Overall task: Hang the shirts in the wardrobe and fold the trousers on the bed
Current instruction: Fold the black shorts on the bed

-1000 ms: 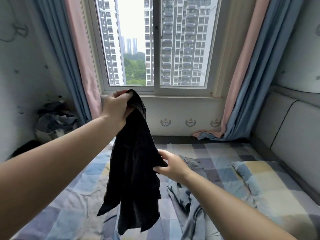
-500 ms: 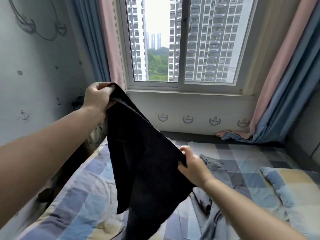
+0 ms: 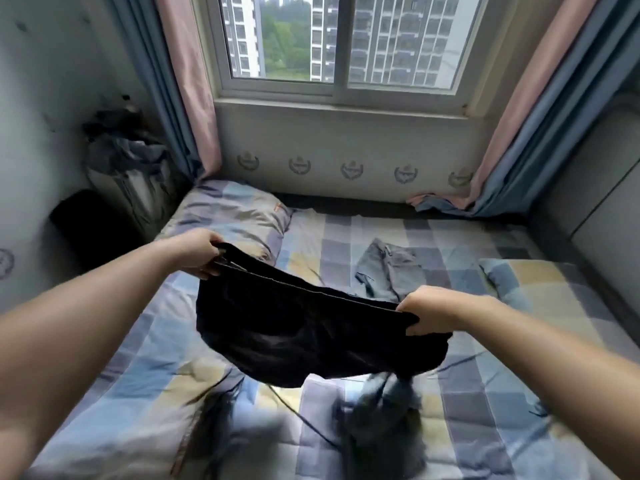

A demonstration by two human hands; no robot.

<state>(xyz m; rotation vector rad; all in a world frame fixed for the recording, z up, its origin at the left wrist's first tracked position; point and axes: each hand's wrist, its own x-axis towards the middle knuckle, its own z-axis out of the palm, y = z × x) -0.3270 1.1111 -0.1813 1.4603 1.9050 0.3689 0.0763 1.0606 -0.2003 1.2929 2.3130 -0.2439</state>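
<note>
Two hands hold one black garment (image 3: 311, 337) stretched between them above the bed (image 3: 346, 244). Left hand (image 3: 199, 252) is raised at the garment's upper left corner, its fingers clenched round the top edge. Right hand (image 3: 433, 311) sits lower, at the right end of that edge, thumb on top and fingers curled underneath, grasping the fabric. The edge runs taut on a slope from upper left down to lower right; the body of the garment sags below it and its lower part is blurred, so whether it touches the bed cannot be told. Garment type is not certain from this view.

Grey trousers (image 3: 391, 268) lie flat on the checked bed cover, beyond the right hand and apart from the black garment. More grey fabric (image 3: 384, 407) lies bunched on the bed beneath the held garment, blurred. One checked pillow (image 3: 235, 216) lies at the far left of the bed, another (image 3: 530, 282) at the right. Pink and blue curtains (image 3: 187, 81) flank the window (image 3: 339, 36). A heap of dark clothing (image 3: 128, 154) stands by the left wall.
</note>
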